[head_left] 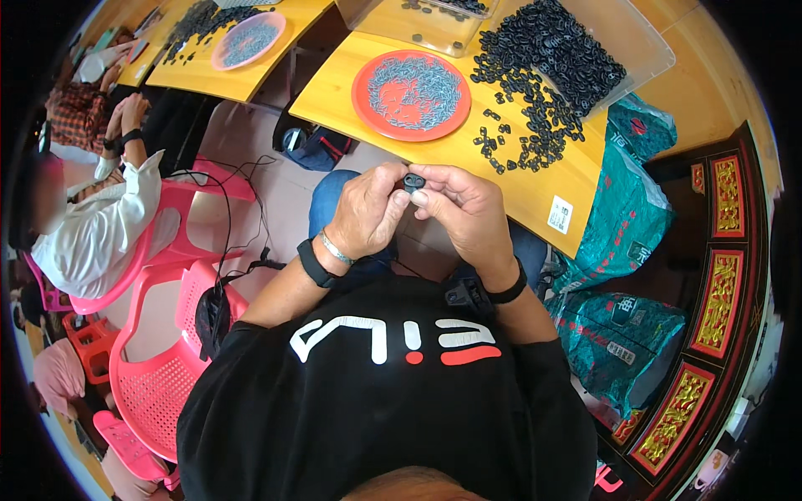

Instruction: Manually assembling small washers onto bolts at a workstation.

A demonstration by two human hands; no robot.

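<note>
A small black plastic piece with two round holes (413, 180) is pinched between the fingertips of both my hands, just off the table's near edge. My left hand (366, 210) grips its left side with thumb and fingers. From the other side, the thumb and fingers of my right hand (473, 215) close on it. Beyond my hands, a red plate (361, 102) holds many thin silvery screws (415, 93). To the right of the plate, similar small black pieces (535, 138) lie loose on the yellow table (334, 79).
A clear bin (656, 58) lies tipped with black pieces spilling out; another clear container (393, 25) stands behind the plate. Green woven bags (622, 209) stand at right. Pink plastic chairs (159, 376) and a seated person in a white shirt (100, 230) are at left.
</note>
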